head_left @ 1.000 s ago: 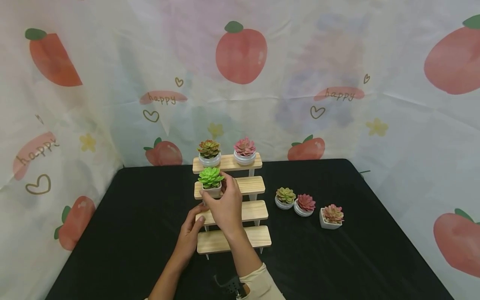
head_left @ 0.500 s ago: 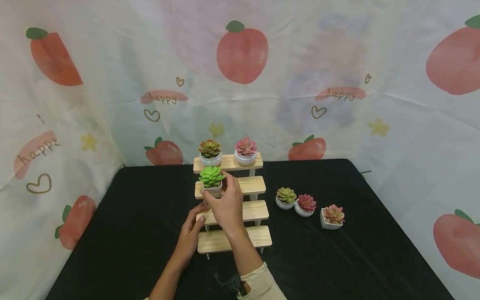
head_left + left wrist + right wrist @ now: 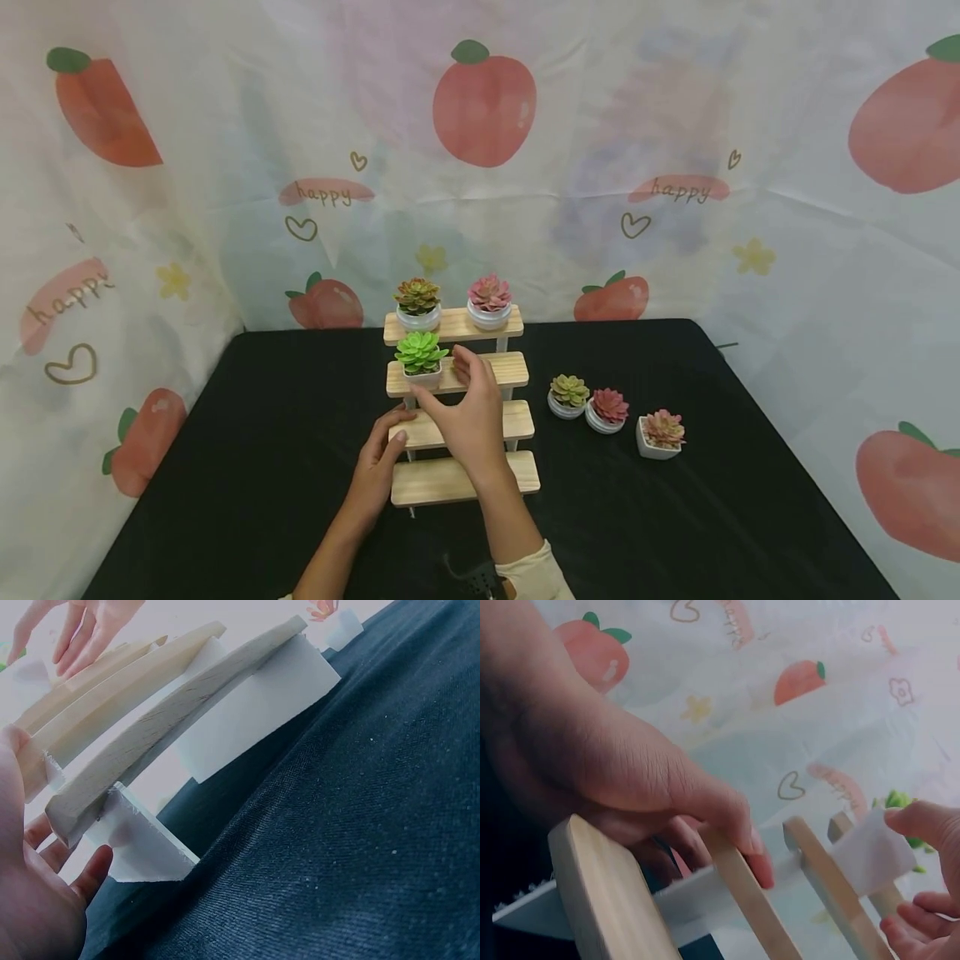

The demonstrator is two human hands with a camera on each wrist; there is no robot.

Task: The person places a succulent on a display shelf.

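A stepped wooden plant stand (image 3: 427,482) with white legs stands mid-table. My left hand (image 3: 373,458) grips the left end of its second board from the bottom, seen closer in the right wrist view, where the left hand (image 3: 630,765) curls over a board end. A bright green succulent (image 3: 420,353) in a square white pot (image 3: 874,851) sits at the left of the third board up. My right hand (image 3: 474,421) is spread beside that pot, its fingers apart from it and the thumb tip close to the pot's lower edge.
On the top board are a reddish-green succulent (image 3: 417,297) and a pink succulent (image 3: 490,293) in round white pots. Right of the stand, a green succulent (image 3: 569,390), a red one (image 3: 610,405) and a pinkish one (image 3: 663,429) stand on the black cloth (image 3: 735,517).
The right hand has loosened from the green succulent's pot, its fingers moving off to the right. The pot stays on the board, and the left hand keeps its place on the stand.
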